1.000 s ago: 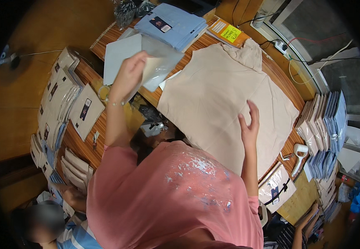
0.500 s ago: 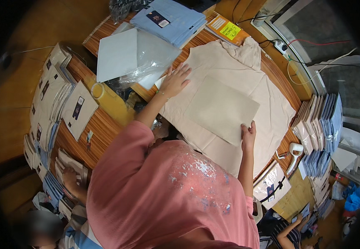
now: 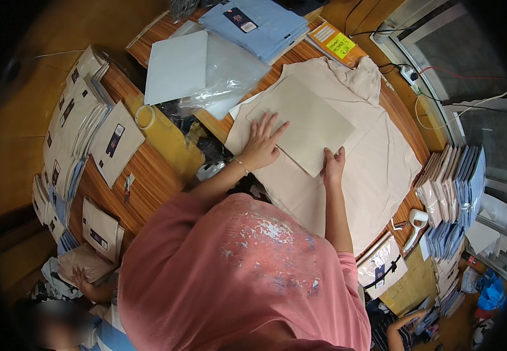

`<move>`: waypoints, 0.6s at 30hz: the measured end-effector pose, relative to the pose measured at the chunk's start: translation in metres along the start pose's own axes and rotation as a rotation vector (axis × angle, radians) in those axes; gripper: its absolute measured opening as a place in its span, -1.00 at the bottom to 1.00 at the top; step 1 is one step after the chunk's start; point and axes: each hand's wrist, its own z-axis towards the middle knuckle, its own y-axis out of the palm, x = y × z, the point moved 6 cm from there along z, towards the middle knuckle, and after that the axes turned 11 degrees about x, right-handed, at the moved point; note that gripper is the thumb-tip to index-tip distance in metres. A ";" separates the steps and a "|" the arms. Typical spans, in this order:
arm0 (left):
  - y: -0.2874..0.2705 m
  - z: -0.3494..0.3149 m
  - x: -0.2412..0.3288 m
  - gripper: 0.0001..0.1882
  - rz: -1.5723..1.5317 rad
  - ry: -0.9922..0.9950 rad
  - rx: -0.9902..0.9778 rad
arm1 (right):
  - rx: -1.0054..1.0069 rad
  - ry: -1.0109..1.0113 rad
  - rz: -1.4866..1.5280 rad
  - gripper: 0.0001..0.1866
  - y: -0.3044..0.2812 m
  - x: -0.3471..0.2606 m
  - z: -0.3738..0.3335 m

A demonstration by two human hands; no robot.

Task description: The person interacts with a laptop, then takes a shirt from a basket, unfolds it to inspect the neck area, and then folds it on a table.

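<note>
A pale beige garment [image 3: 370, 175] lies spread over the striped wooden table, its bunched part at the far side. On top of it rests a flat greyish-beige card sheet [image 3: 315, 126]. My left hand [image 3: 265, 143] is spread flat across the sheet's left edge and the cloth beside it. At the sheet's near right edge my right hand [image 3: 333, 167] pinches it between thumb and fingers.
White sheets [image 3: 177, 67] and clear plastic bags [image 3: 236, 73] lie far left, beside folded blue shirts [image 3: 247, 26]. Packed shirts [image 3: 72, 123] pile up at left; more stacks [image 3: 440, 181] and a white handheld device [image 3: 417, 221] are at right. A co-worker's hand [image 3: 84, 284] handles a beige pack.
The card sheet has shifted left and away from me across the garment. My left hand came nearer and onto its edge; my right hand moved left with it.
</note>
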 end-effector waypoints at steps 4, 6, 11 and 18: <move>0.016 -0.009 -0.003 -0.30 0.029 0.002 -0.018 | -0.023 0.058 -0.169 -0.64 -0.003 0.000 -0.002; 0.020 -0.010 -0.004 -0.34 0.046 0.022 -0.020 | 0.028 -0.013 -0.162 -0.50 -0.002 -0.005 -0.006; 0.022 -0.012 -0.005 -0.39 0.060 0.066 -0.008 | 0.090 -0.244 -0.285 -0.26 -0.004 -0.032 -0.023; 0.022 -0.013 -0.004 -0.36 0.025 0.058 0.018 | -0.029 -0.183 -0.521 -0.46 -0.008 -0.025 -0.009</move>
